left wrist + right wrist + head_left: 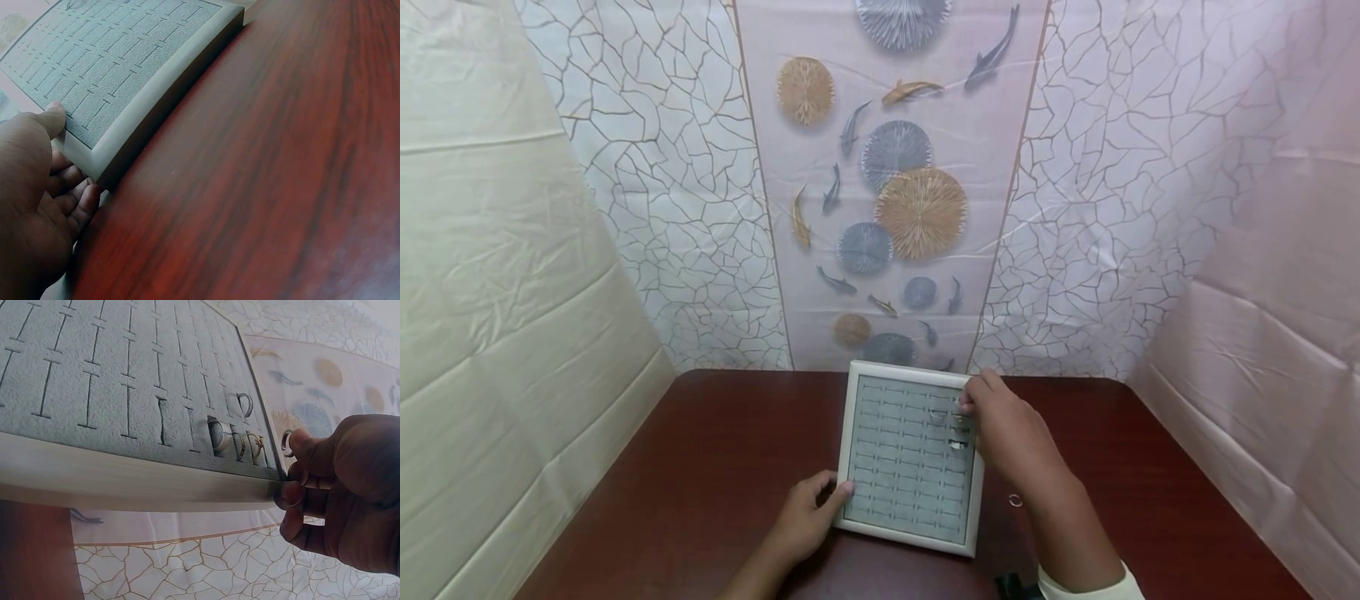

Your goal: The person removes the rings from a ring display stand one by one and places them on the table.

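A ring display tray (pixel 910 462) with a pale frame and slotted grey padding is held tilted up over the table. My left hand (pixel 805 518) grips its lower left edge, thumb (pixel 55 119) on the front and fingers curled behind. At the upper right corner, my right hand (pixel 1011 429) pinches a silver ring (pixel 287 443) between thumb and fingers, beside the frame. Several rings sit in slots near that corner, among them a wide silver band (pixel 220 435), a gold-toned ring (pixel 257 444) and a studded ring (pixel 246 405). The other visible slots hold nothing.
A loose ring (pixel 1015 500) lies on the dark red wooden table (pixel 737 433), close to my right forearm. Behind the table hangs a patterned cloth (pixel 895 292), with plain cream cloth (pixel 512 333) along the left side. A small black object (pixel 1011 587) shows by my right sleeve.
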{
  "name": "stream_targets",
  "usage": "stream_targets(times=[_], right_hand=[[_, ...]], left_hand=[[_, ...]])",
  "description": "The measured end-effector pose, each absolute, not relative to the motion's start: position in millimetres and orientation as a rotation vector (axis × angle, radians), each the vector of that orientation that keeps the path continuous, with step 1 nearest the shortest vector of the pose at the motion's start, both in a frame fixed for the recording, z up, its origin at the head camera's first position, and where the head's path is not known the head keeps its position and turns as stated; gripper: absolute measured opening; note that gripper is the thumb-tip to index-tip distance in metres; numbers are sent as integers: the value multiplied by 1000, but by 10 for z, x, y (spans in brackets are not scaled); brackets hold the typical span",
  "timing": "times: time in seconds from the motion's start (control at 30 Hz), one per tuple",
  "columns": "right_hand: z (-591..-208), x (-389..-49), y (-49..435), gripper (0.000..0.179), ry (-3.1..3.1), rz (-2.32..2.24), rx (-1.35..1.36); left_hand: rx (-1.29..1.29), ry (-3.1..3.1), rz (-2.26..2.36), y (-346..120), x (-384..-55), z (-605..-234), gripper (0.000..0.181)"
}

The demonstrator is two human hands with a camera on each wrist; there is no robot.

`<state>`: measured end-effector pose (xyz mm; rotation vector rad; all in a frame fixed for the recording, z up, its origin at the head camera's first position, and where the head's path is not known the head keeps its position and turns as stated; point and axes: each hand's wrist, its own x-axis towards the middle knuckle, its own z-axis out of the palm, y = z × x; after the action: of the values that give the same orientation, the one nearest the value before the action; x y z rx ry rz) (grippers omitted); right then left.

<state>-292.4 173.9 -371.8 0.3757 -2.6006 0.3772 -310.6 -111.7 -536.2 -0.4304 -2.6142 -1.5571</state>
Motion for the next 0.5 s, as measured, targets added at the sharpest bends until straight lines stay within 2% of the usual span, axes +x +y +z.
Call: stream_targets(times=[0.5], right_hand=[[-3716,-2885,2001,9,-2563,409,307]], left_hand=[[-417,-2577,-1636,-1120,-3111,-5398,42]])
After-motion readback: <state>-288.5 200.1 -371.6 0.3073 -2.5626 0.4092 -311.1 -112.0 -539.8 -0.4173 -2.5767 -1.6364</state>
